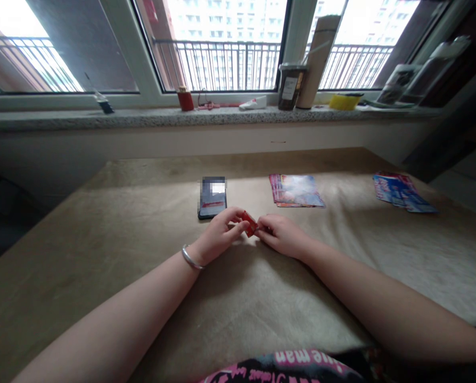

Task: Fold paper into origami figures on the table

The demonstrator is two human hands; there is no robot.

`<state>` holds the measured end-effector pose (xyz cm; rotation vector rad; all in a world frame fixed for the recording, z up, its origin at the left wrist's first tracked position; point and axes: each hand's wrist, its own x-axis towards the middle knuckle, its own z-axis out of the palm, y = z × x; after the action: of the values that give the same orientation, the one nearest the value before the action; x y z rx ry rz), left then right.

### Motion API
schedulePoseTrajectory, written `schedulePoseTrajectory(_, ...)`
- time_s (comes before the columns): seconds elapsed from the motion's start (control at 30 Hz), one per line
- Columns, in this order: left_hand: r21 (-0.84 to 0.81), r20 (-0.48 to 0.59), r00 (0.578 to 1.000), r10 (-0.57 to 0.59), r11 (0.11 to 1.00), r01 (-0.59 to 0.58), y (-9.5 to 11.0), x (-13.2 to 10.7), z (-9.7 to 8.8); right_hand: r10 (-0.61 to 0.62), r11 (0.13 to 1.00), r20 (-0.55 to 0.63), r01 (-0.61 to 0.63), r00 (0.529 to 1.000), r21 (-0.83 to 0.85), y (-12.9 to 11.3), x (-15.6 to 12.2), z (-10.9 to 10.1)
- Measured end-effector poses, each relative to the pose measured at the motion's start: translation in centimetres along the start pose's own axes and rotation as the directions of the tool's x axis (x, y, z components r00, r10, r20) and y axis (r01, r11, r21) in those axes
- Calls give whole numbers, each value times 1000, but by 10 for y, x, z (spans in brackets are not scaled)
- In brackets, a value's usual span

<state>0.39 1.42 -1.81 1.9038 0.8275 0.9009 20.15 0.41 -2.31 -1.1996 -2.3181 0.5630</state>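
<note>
A small red paper piece (249, 223), perhaps a folded card or packet, is pinched between my two hands above the middle of the table. My left hand (224, 232), with a silver bangle on its wrist, grips its left side between thumb and fingers. From the other side, my right hand (281, 234) has thumb and fingertips closed on its lower right edge. Just beyond my left hand lies a phone (213, 199), its screen blurred. Behind my right hand rests a fanned stack of glossy picture cards (300, 190).
Blue and red cards (403, 192) are spread at the right of the table (122, 234). Along the granite windowsill (150, 117) stand a red jar (185, 99), a dark lidded container (290, 86), a cardboard tube (320, 58) and a yellow roll (344, 101).
</note>
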Motion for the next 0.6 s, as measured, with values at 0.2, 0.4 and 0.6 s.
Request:
schedulePoseTrajectory(0.2, 149, 23, 999, -28, 989, 24, 2, 1, 0, 27, 999, -16, -27, 1000, 33, 1, 0, 1)
schedulePoseTrajectory(0.4, 138, 36, 999, -31, 990, 26, -2, 0, 0, 70, 991, -9, -68, 998, 112, 1, 1, 0)
schedulePoseTrajectory(0.6, 122, -37, 997, -70, 990, 74, -6, 1, 3, 117, 976, -76, -101, 990, 192, 1, 0, 4)
